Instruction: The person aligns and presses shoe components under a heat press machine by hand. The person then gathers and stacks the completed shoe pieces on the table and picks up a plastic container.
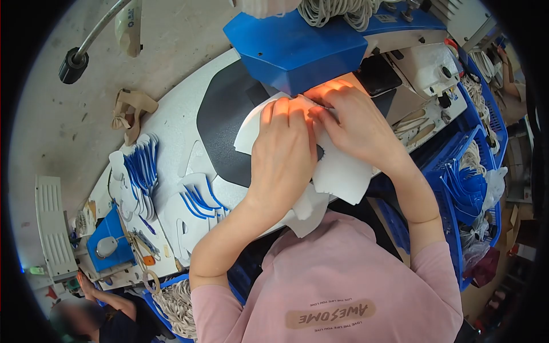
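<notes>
Working hands: both at white flat sheet w/ curved edges (343, 177), close to front edge of blue angular machine head (294, 51).
L hand: left hand (284, 146) is palm down, fingers together and bent, tips lying on sheet; thumb is not clear, so cannot tell if it grips.
R hand: right hand (349, 117) is curled, thumb near fingers, tips touching sheet at its upper edge; cannot tell if it pinches firmly. Fingers are lit orange.
Sheet position: partly over dark grey plate w/ angled corners (226, 114), btwn & under hands; lower parts spread toward pink short-sleeved shirt (337, 274). Cannot tell if 1 pc or several.
Table L side: on white table (177, 120), larger stack of white pcs w/ blue edges (143, 166); smaller blue-edged stack (200, 197) is nearer to left forearm.
Table R side: black flat rectangular device (377, 74), just beside machine head.
Beyond table: beige strappy shoe-like pc (132, 111), near table's far edge.
Crates R: blue plastic crate (452, 166) w/ blue curved pcs (464, 191).
Lower L: bundle of off-white cord (174, 308); co-worker's hand (86, 286), well apart.
</notes>
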Motion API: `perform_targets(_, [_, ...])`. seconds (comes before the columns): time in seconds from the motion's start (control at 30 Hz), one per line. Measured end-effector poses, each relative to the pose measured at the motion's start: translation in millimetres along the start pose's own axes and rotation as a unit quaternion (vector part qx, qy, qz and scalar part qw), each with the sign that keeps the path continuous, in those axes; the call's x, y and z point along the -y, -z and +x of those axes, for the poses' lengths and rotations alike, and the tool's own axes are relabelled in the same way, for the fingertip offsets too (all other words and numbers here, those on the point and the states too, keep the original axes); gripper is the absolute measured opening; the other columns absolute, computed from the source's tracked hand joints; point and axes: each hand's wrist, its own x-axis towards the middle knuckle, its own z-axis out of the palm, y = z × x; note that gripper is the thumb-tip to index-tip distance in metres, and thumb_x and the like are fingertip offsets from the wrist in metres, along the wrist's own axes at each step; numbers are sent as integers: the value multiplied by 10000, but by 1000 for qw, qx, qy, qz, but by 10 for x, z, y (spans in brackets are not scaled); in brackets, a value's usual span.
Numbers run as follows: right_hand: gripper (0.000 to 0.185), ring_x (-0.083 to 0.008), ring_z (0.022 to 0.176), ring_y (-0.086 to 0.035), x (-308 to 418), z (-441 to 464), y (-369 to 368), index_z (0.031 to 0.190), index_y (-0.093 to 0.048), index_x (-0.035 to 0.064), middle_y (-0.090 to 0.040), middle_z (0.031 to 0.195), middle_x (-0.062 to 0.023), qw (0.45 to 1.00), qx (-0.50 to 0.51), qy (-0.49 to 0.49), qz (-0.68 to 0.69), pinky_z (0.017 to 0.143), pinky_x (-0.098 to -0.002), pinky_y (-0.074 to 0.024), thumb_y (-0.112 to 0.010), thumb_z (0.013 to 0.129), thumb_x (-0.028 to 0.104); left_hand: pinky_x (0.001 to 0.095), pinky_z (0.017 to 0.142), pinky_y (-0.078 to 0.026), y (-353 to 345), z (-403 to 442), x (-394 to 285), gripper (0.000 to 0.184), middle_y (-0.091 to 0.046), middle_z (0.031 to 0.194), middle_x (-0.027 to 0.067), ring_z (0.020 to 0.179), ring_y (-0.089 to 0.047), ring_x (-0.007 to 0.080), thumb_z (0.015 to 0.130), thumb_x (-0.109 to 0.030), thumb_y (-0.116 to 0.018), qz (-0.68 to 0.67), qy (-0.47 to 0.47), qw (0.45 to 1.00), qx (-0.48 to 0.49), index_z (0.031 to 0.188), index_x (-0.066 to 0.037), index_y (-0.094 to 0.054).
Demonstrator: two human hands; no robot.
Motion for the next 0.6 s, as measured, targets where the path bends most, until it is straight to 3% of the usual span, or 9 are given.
perform_targets(0.43, [135,-303,702,-600,-83,-84,-17,964,-666,-16,-609,858,-137,994,-102,21,30,634,-344,-481,-619,846,31,418,808,-481,120,123,107,158,-633,922,183,961,-565,353,695,-2,-616,36,-46,998,-17,825,76,-660])
perform_targets(0.6, [160,-295,769,-598,-27,-126,-114,993,-676,9,-607,885,-124,995,-79,11,53,692,-355,-476,-616,848,41,436,849,-450,138,216,320,184,-642,967,162,990,-568,349,728,-67,-632,72,-83,994,-9,870,37,-686])
